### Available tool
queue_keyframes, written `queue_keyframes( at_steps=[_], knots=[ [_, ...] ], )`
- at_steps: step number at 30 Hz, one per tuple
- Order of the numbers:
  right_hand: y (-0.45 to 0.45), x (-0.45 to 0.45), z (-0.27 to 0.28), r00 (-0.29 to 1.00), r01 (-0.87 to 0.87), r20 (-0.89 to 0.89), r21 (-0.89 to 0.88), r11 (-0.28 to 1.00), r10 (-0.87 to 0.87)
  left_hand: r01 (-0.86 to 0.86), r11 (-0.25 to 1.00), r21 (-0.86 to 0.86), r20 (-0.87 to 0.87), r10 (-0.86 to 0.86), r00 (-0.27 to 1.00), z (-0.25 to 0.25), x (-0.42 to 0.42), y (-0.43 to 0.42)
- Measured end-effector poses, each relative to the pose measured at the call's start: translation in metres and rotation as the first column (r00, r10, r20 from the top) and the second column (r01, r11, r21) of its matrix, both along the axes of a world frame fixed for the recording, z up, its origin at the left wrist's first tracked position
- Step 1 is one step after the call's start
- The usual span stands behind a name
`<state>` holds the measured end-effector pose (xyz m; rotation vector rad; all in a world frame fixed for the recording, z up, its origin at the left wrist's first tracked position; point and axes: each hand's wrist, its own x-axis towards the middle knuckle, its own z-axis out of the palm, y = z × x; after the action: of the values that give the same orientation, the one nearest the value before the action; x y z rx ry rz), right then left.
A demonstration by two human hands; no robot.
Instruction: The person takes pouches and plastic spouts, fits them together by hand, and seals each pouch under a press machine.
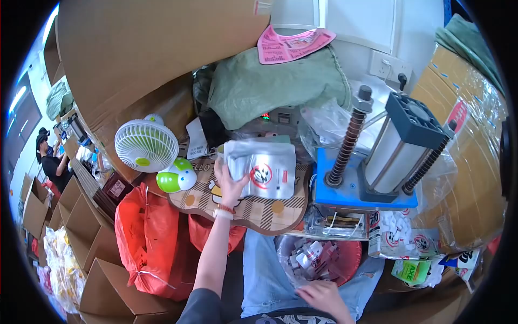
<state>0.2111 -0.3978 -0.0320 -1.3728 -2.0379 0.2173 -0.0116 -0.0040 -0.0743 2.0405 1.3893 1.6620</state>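
Note:
My left hand [231, 182] grips the left side of a stack of silver pouches [276, 182], its thumb lying across the top one. The pouches carry a red ring print with a black-and-white figure, and their upper edge is blurred. Beneath them is a brown checked mat [291, 213] with cartoon prints. Low in the view, my right hand [325, 298] hovers by the near rim of a red basin [352, 259], fingers loosely extended and apparently holding nothing. Inside the plastic-lined basin lie several small silver packets [312, 256].
A press with a blue base [367, 189] and metal cylinder stands right of the mat. At the left are a white-green fan [145, 144], a red plastic bag [143, 243] and open cartons [116, 289]. Another person [55, 164] stands far left. A green cloth [275, 86] covers equipment behind.

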Motion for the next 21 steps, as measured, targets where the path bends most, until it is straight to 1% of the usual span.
queue_keyframes(
  at_steps=[1, 2, 3, 4, 5, 6, 7, 8, 9, 10, 11, 12, 13, 14, 15, 16, 17, 18, 19, 20, 21],
  knots=[
    [0.005, -0.01, 0.004, 0.997, -0.072, 0.021, -0.02, 0.997, 0.072, 0.018, 0.999, 0.033, 0.021, -0.019, 1.0, -0.003, 0.001, 0.017],
    [0.008, -0.017, 0.002, 0.985, -0.143, 0.089, -0.058, 0.988, 0.147, 0.039, 0.999, -0.009, 0.057, -0.039, 0.998, -0.004, 0.0, 0.029],
    [0.011, -0.022, -0.002, 0.984, -0.142, 0.095, -0.062, 0.988, 0.148, 0.114, 0.99, -0.079, 0.099, -0.106, 0.989, -0.005, -0.004, 0.038],
    [0.015, -0.026, -0.007, 0.978, -0.194, 0.065, -0.073, 0.978, 0.199, 0.192, 0.97, -0.147, 0.144, -0.171, 0.975, -0.002, -0.005, 0.043],
    [0.019, -0.032, -0.006, 0.967, -0.248, 0.031, -0.084, 0.965, 0.251, 0.347, 0.928, -0.135, 0.374, -0.277, 0.885, 0.022, 0.003, 0.021],
    [0.02, -0.038, -0.002, 0.967, -0.25, 0.031, -0.088, 0.964, 0.253, 0.346, 0.928, -0.138, 0.376, -0.274, 0.885, 0.013, -0.002, 0.027],
    [0.025, -0.047, 0.012, 0.926, -0.358, -0.184, -0.145, 0.922, 0.33, 0.409, 0.896, -0.172, 0.32, -0.342, 0.884, 0.0, -0.011, 0.036],
    [0.031, -0.056, 0.025, 0.837, -0.471, -0.398, -0.177, 0.864, 0.375, 0.465, 0.859, -0.213, 0.264, -0.408, 0.874, -0.001, -0.017, 0.036],
    [0.037, -0.063, 0.035, 0.729, -0.614, -0.53, -0.226, 0.756, 0.434, 0.51, 0.825, -0.244, 0.263, -0.449, 0.854, -0.006, -0.022, 0.032],
    [0.042, -0.071, 0.046, 0.6, -0.745, -0.657, -0.25, 0.619, 0.457, 0.525, 0.803, -0.282, 0.306, -0.444, 0.842, -0.003, -0.024, 0.023],
    [0.054, -0.079, 0.064, 0.422, -0.875, -0.751, -0.19, 0.445, 0.509, 0.539, 0.779, -0.32, 0.351, -0.431, 0.832, -0.001, -0.026, 0.015],
    [0.067, -0.088, 0.087, 0.225, -0.962, -0.827, -0.103, 0.254, 0.516, 0.491, 0.792, -0.363, 0.31, -0.394, 0.865, -0.004, -0.029, 0.007],
    [0.077, -0.103, 0.107, -0.014, -0.986, -0.841, 0.103, 0.134, 0.541, 0.421, 0.827, -0.373, 0.237, -0.354, 0.905, -0.007, -0.038, -0.003],
    [0.086, -0.115, 0.13, -0.247, -0.952, -0.804, 0.305, 0.019, 0.541, 0.356, 0.858, -0.371, 0.162, -0.318, 0.934, -0.005, -0.044, -0.013],
    [0.098, -0.117, 0.163, -0.248, -0.953, -0.807, 0.304, 0.018, 0.536, 0.281, 0.874, -0.396, 0.093, -0.266, 0.959, 0.022, -0.051, -0.04],
    [0.111, -0.117, 0.199, -0.259, -0.964, -0.755, 0.167, -0.206, 0.602, 0.309, 0.854, -0.417, 0.205, -0.243, 0.948, 0.061, -0.059, -0.076],
    [0.117, -0.119, 0.217, -0.288, -0.916, -0.695, -0.002, -0.402, 0.659, 0.343, 0.834, -0.432, 0.314, -0.217, 0.924, 0.082, -0.07, -0.101],
    [0.112, -0.127, 0.208, -0.282, -0.917, -0.696, -0.006, -0.398, 0.661, 0.132, 0.953, -0.271, 0.163, -0.09, 0.983, 0.062, -0.098, -0.109],
    [0.101, -0.138, 0.194, -0.525, -0.841, -0.753, 0.387, -0.379, 0.396, 0.051, 0.959, -0.28, 0.177, -0.001, 0.984, 0.073, -0.122, -0.129],
    [0.092, -0.143, 0.18, -0.749, -0.659, -0.651, 0.716, -0.23, 0.121, -0.111, 0.978, -0.177, 0.046, 0.121, 0.992, 0.071, -0.154, -0.141],
    [0.1, -0.139, 0.189, -0.748, -0.66, -0.654, 0.715, -0.229, 0.111, -0.193, 0.968, -0.157, 0.001, 0.196, 0.981, 0.086, -0.178, -0.162]
  ],
)
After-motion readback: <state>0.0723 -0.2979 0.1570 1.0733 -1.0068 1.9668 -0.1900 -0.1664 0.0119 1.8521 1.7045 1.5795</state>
